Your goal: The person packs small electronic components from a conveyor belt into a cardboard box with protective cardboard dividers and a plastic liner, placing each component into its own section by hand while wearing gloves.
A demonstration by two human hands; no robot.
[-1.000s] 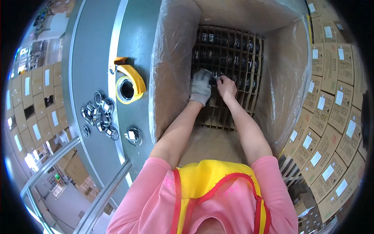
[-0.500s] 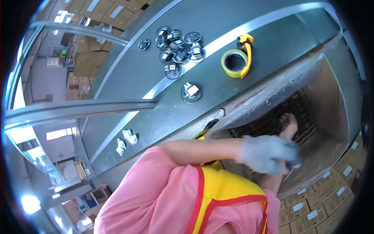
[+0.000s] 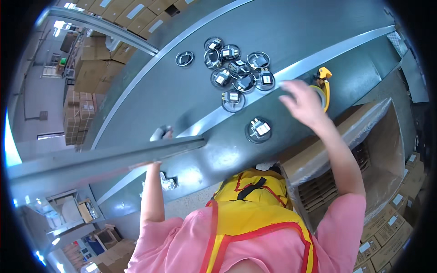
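My right hand (image 3: 304,103), bare, is over the near strip of the green-topped bench with its fingers apart and nothing in them. It is beside a yellow-handled tape dispenser (image 3: 326,94), partly covering its roll. Left of that hand lies a coiled black cable with a plug adapter (image 3: 260,128). Farther back, a cluster of several similar coiled cables (image 3: 239,68) rests across the bench and its metal strip. My left hand (image 3: 160,133), in a grey glove, is at the left of the bench. A metal post hides most of it, so its grip does not show.
The metal post (image 3: 114,154) cuts across the left side. A lined, open carton (image 3: 337,154) with cardboard dividers stands at my right. One coiled cable (image 3: 185,58) lies apart at the back left. Crumpled silvery wrapping (image 3: 169,182) is near the left front edge. Stacked cartons (image 3: 391,227) are at lower right.
Both hands have left the carton. My gloved left hand has swung far left behind the post; my right hand has risen over the bench beside the tape dispenser. The view has shifted.
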